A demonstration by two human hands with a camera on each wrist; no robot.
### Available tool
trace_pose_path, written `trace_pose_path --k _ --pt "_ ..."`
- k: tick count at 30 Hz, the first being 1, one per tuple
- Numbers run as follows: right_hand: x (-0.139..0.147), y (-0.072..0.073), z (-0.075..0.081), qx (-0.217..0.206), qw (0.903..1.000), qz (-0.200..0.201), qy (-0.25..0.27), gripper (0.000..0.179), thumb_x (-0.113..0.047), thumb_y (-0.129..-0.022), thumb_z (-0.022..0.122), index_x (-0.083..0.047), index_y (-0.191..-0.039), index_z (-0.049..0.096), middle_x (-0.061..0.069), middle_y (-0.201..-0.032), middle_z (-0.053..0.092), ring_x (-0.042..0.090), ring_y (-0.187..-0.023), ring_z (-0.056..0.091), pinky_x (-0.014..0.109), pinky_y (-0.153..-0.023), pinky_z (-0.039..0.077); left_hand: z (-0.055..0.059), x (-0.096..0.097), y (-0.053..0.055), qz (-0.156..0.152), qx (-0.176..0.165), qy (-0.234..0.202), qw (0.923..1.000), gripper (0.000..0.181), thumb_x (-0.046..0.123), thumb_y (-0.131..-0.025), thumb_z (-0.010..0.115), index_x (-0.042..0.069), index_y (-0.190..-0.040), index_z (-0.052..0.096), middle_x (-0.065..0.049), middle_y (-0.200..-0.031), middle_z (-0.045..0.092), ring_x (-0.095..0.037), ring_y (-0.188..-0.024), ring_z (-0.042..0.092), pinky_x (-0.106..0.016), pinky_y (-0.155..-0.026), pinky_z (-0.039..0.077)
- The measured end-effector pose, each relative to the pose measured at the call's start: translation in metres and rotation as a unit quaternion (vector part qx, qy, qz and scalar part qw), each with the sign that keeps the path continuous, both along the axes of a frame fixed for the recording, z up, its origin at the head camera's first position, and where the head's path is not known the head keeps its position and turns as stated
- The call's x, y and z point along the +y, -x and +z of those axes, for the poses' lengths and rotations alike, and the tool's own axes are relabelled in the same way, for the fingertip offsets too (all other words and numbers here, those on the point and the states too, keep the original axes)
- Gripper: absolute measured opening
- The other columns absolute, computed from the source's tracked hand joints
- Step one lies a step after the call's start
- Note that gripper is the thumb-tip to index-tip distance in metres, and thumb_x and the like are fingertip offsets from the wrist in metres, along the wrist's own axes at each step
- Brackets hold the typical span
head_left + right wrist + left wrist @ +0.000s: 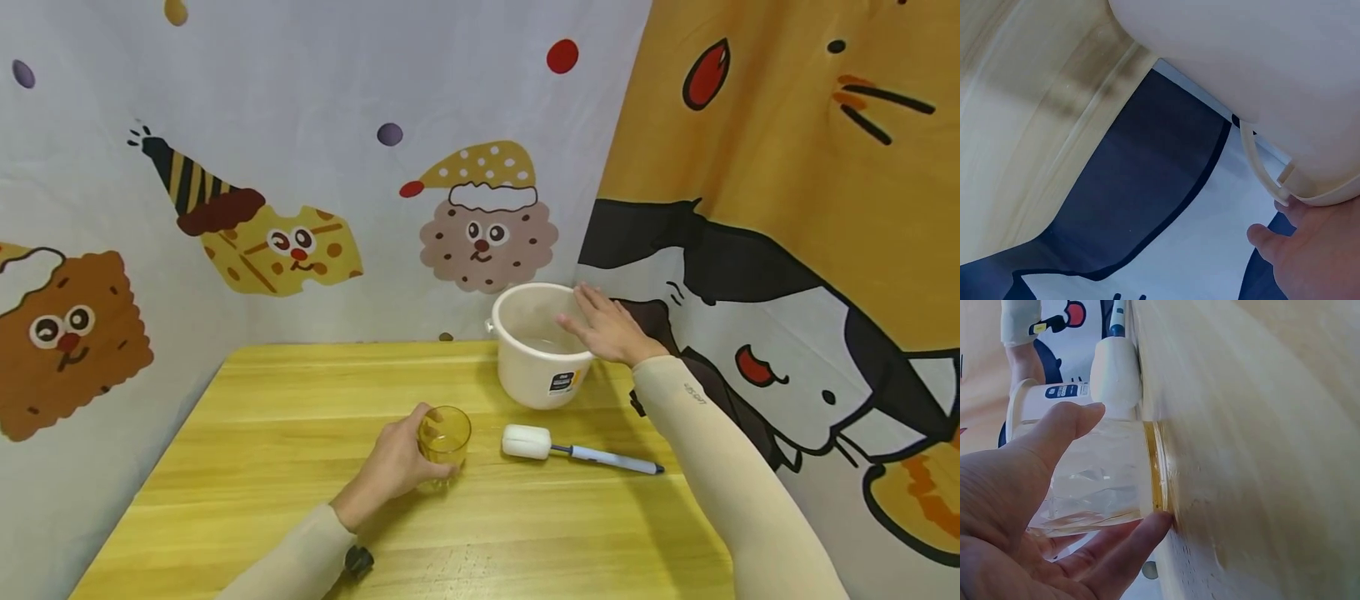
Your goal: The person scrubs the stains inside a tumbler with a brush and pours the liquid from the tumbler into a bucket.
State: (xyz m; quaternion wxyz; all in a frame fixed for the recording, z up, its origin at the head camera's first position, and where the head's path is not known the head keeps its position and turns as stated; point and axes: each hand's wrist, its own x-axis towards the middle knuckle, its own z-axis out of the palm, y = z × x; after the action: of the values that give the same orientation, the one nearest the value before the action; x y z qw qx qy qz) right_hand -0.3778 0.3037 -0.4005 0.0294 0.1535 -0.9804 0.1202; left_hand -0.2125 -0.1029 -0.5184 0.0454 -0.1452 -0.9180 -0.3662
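My left hand holds an amber drinking glass, thumb and fingers around its sides. In the left wrist view the glass shows faceted walls, with its base right at the tabletop. At the back right stands a cream plastic bucket with a dark label. My right hand is at the bucket's right rim with its fingers extended and its thumb over the opening. From the right wrist, the bucket's handle hangs close to the fingers.
A cup brush with a white sponge head and a light blue handle lies on the yellow wooden table, in front of the bucket and right of the glass. Cartoon-printed curtains hang behind and to the right.
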Motion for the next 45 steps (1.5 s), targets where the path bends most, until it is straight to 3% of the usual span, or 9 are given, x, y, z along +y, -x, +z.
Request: trace_pose_path --k 5,18,22,27,35,45 --pt "-0.002 0.002 -0.002 -0.005 1.0000 0.002 -0.004 0.105 -0.082 -0.117 0.026 -0.004 -0.186 0.013 0.022 -0.197 0.009 0.049 -0.182 0.013 0.072 -0.147 0.010 -0.002 0.000 0.000 0.003 -0.009 -0.002 1.0000 0.080 0.030 -0.074 0.113 0.013 -0.137 0.067 -0.009 -0.115 0.084 -0.024 -0.102 0.081 -0.043 -0.087 0.071" --pt "-0.002 0.002 0.001 -0.004 1.0000 0.001 0.002 0.101 -0.077 -0.119 0.031 -0.003 -0.186 0.014 0.023 -0.196 0.012 0.049 -0.182 0.016 0.070 -0.148 0.007 0.005 0.001 0.002 0.004 -0.035 -0.019 0.9992 0.082 0.029 -0.073 0.114 0.012 -0.138 0.067 -0.013 -0.121 0.084 -0.026 -0.106 0.081 -0.046 -0.090 0.071" --pt "-0.001 0.002 0.000 0.000 1.0000 0.000 0.003 0.100 -0.076 -0.120 0.032 -0.003 -0.186 0.014 0.023 -0.196 0.013 0.048 -0.182 0.017 0.070 -0.148 0.008 0.007 0.003 0.004 0.010 -0.023 -0.015 0.9996 0.081 0.028 -0.072 0.114 0.012 -0.137 0.068 -0.011 -0.122 0.084 -0.029 -0.110 0.081 -0.048 -0.094 0.071" --pt "-0.001 0.004 -0.003 0.003 0.9999 -0.001 0.013 0.100 -0.075 -0.120 0.033 -0.002 -0.186 0.016 0.025 -0.195 0.016 0.049 -0.181 0.018 0.070 -0.148 0.008 0.019 0.004 0.008 0.019 0.008 -0.016 0.9997 0.080 0.029 -0.072 0.114 0.013 -0.137 0.069 -0.011 -0.124 0.084 -0.033 -0.113 0.081 -0.052 -0.097 0.070" --pt "-0.002 0.004 0.001 0.002 0.9999 0.003 0.012 0.098 -0.071 -0.121 0.036 0.000 -0.185 0.016 0.027 -0.194 0.018 0.051 -0.180 0.020 0.071 -0.148 0.010 0.041 0.008 0.015 0.014 0.025 -0.038 0.9989 0.078 0.031 -0.076 0.113 0.010 -0.135 0.067 -0.014 -0.126 0.082 -0.027 -0.108 0.078 -0.045 -0.091 0.068" --pt "0.000 0.003 0.000 -0.004 0.9998 0.002 0.019 0.097 -0.070 -0.121 0.038 0.000 -0.185 0.015 0.027 -0.194 0.016 0.054 -0.179 0.021 0.071 -0.148 0.011 0.063 0.016 0.023 0.003 0.062 -0.067 0.9958 0.086 0.025 -0.077 0.112 0.012 -0.146 0.062 -0.014 -0.137 0.082 -0.037 -0.126 0.081 -0.050 -0.102 0.071"
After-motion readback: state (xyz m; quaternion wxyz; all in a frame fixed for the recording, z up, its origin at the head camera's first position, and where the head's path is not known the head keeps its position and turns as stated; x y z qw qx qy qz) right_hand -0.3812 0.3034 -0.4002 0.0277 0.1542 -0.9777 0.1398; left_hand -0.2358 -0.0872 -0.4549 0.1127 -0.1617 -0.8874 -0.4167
